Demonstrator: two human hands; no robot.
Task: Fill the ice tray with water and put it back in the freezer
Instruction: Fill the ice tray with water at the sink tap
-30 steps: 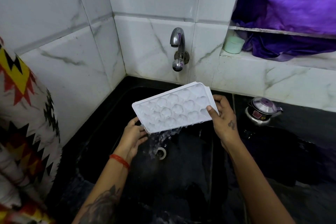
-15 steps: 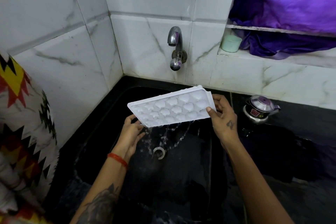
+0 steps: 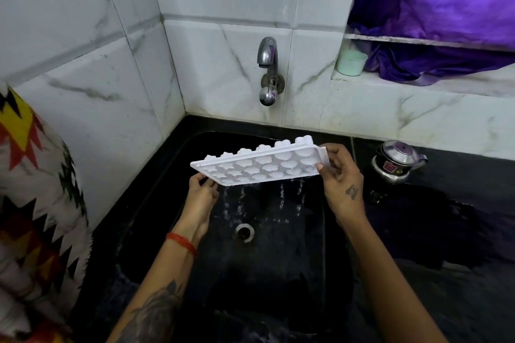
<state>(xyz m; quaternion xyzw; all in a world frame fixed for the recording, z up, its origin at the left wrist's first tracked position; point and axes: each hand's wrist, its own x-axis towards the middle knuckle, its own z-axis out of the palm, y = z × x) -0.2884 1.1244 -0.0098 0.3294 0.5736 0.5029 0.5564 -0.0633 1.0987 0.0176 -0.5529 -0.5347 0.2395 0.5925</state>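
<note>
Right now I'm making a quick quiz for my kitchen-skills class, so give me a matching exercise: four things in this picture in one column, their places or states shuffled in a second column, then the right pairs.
Things:
1. ice tray
2. tap
3. green cup
4. small kettle

Places or states:
A. on the black counter, right of the sink
B. tilted over the sink, dripping water, gripped by the left hand and right hand
C. on the tiled ledge beside purple cloth
D. on the wall, no water running

Pairs: 1-B, 2-D, 3-C, 4-A
</note>
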